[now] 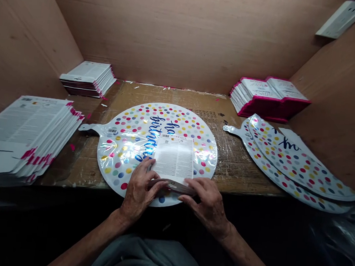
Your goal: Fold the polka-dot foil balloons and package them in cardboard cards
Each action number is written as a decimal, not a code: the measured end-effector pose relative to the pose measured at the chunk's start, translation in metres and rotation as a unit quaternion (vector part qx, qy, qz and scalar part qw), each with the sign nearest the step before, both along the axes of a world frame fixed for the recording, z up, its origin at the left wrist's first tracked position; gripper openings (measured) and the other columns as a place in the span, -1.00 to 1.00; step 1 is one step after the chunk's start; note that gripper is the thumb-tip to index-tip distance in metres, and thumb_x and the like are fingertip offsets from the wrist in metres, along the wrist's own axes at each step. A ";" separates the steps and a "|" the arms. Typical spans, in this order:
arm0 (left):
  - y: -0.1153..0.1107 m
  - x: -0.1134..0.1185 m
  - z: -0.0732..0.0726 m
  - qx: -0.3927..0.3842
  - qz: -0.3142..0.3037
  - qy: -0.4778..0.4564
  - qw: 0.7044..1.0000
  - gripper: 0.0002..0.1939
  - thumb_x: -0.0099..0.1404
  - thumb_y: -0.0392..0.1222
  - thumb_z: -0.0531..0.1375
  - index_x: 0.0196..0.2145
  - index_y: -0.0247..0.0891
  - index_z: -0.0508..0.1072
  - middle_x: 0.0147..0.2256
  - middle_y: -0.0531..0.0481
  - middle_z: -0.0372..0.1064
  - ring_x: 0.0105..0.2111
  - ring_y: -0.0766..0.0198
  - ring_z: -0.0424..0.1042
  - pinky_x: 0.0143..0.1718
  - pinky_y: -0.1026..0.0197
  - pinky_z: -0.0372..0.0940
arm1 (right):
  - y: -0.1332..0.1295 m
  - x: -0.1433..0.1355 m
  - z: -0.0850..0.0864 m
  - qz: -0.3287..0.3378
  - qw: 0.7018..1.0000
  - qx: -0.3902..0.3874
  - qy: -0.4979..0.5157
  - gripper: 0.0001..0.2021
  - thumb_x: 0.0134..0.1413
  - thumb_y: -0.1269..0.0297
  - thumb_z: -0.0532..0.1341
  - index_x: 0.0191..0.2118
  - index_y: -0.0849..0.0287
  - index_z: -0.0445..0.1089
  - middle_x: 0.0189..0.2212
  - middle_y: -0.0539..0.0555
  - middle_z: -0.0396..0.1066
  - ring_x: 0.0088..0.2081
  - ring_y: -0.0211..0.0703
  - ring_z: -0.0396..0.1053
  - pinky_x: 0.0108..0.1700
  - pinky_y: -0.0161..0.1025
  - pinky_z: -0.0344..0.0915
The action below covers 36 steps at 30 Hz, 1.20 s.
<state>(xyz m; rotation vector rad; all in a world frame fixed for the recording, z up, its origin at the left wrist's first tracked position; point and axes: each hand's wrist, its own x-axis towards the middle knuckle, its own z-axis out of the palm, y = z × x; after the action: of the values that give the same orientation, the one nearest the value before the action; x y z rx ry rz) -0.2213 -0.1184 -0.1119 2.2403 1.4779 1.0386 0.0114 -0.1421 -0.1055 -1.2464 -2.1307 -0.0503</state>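
Note:
A flat, uninflated foil balloon (123, 144) with coloured dots and blue "birthday" lettering lies in front of me, its tail pointing left. On top of it is a white printed packaging card (175, 158) with small text and a barcode. My left hand (141, 186) grips the card's near left corner, thumb on the near flap. With thumb and fingers, my right hand (205, 200) pinches the near right part of the same flap. The flap is bent up between both hands, and a small hole shows in it. Whether the card is open inside is hidden.
Printed cards are stacked at the near left (33, 136) and the far left (88, 76). Pink-edged packets (268, 98) stand at the far right. More flat foil balloons (287, 168) overlap on the right. Wooden panels (181, 33) enclose the cardboard-covered table (227, 171).

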 end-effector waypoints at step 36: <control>-0.011 0.028 0.043 -0.390 0.095 -0.518 0.755 -0.40 0.01 0.10 0.38 -0.12 -0.38 0.43 -0.29 -0.14 0.53 -0.42 0.20 0.53 -0.40 0.21 0.45 | 0.016 -0.013 0.012 0.047 0.991 0.124 -0.018 -0.79 0.26 0.25 0.20 -0.04 0.17 0.43 -0.20 0.15 0.50 -0.17 -0.10 0.41 -0.07 -0.13 0.29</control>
<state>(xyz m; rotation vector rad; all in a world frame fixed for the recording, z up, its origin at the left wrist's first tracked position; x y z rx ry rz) -0.1937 -0.1290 -0.0691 0.6817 1.2121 1.1095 -0.0013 -0.1259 -0.0939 -1.0058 -2.1350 -0.2901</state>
